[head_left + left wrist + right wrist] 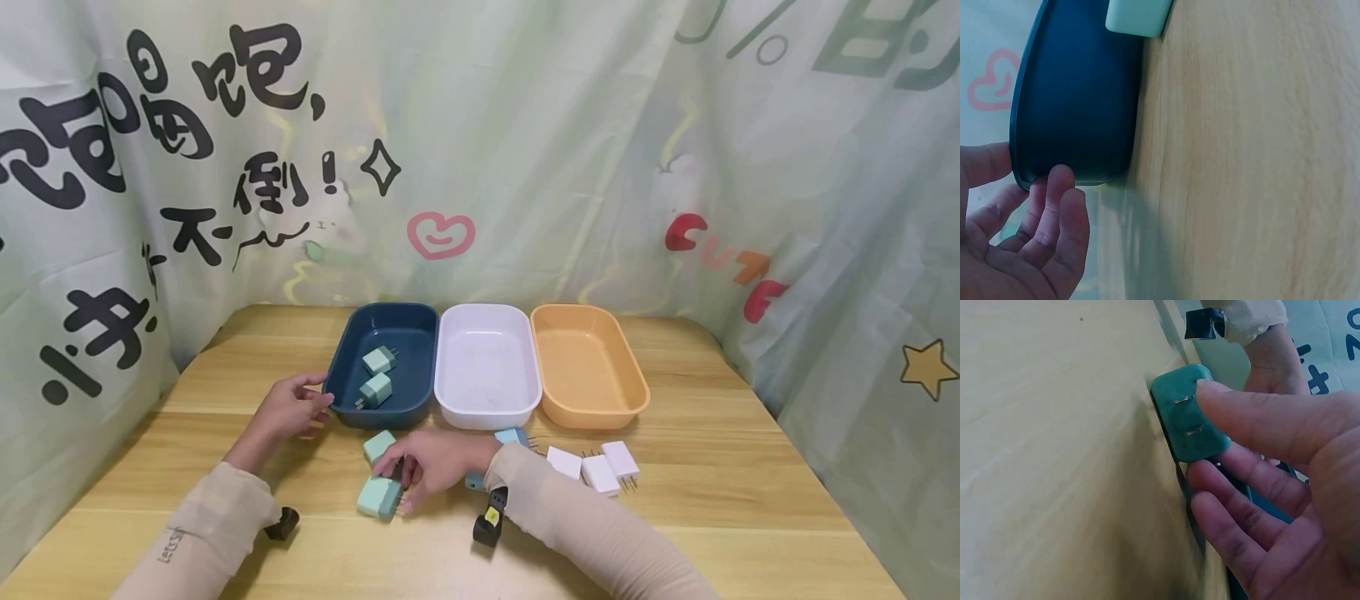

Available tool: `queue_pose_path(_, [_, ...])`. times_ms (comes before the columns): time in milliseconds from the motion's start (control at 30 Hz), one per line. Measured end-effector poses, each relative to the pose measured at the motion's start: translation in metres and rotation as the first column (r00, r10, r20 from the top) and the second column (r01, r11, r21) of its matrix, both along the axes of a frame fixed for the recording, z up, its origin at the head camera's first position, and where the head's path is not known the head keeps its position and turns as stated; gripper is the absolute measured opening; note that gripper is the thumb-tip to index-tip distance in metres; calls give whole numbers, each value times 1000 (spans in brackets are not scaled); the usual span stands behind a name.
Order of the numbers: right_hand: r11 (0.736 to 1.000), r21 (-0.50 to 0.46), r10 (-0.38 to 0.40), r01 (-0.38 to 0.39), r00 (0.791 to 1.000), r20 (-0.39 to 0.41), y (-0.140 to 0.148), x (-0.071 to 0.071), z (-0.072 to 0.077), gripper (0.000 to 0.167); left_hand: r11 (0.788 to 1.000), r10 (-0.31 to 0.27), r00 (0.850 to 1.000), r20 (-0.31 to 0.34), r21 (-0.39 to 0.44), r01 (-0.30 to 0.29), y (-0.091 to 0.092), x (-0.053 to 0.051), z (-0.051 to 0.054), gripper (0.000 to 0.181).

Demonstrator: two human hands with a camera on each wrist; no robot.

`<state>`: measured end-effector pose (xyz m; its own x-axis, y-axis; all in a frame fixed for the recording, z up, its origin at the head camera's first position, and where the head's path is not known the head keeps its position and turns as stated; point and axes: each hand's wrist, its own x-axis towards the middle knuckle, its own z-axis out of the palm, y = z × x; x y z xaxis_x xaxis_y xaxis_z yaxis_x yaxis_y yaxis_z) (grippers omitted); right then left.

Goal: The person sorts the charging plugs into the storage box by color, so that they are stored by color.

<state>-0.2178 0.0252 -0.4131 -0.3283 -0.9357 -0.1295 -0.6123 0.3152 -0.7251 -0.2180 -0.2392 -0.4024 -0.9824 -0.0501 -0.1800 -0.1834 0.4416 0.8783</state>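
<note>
Navy tray (415,367), rectangular, corners rounded, stands upright toward the table's (712,475) back edge, left of centre. Green plug (377,497), block-shaped, lies outside the tray's near edge, metal prongs directed toward the table's right edge.

Mint plug (379,497), navy, white, orange trays (591,417)

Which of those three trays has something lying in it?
The dark blue tray, at the row's left end: two pale green plugs lie inside it. The white tray and the orange tray show nothing inside.
</note>
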Motion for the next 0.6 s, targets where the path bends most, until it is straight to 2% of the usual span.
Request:
queue_pose_path(200, [999,21,42,-42,999,-4,-3,3,-2,61,1000,4,1000,4,1,-4,0,0,-1,53])
queue_pose_path(400, [995,44,96,-93,993,-62,-6,7,0,65,1000,-3,1000,-6,7,3,-1,0,-1,52])
queue_pose_path(600, [997,50,68,-65,996,-54,-9,10,0,58,1000,4,1000,3,6,-4,-1,0,-1,51])
